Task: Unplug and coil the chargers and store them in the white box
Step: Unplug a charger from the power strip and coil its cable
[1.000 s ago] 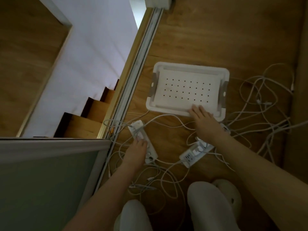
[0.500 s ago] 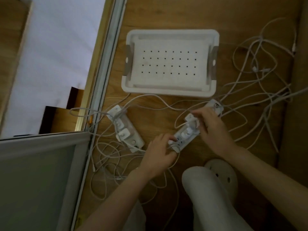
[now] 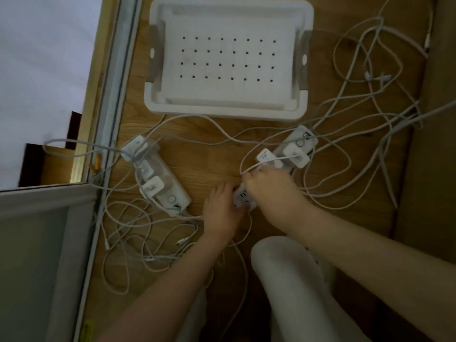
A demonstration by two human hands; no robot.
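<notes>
The white box [image 3: 222, 111] with a perforated floor stands empty at the top centre of the wooden floor. Below it lie two white power strips. The left power strip [image 3: 172, 193] carries several plugged-in chargers [image 3: 151, 188]. My left hand [image 3: 222, 209] grips the near end of the right power strip [image 3: 299, 138]. Just above it, my right hand [image 3: 269, 190] is closed over a charger at the strip's middle, mostly hidden by the fingers. A cable loop [image 3: 243, 166] comes out at the fingertips. Two more chargers [image 3: 296, 157] stay plugged in farther up.
Tangled white cables [image 3: 370, 99] spread right of the box, and more cables [image 3: 138, 245] lie at lower left. A metal floor track [image 3: 111, 99] and a glass panel [image 3: 32, 255] border a stairwell on the left. My knees [image 3: 283, 280] fill the bottom. A wooden panel [image 3: 439, 169] runs along the right.
My left hand left the left power strip and took the near end of the right one. My right hand came off the box onto the right strip's chargers. The view dropped closer.
</notes>
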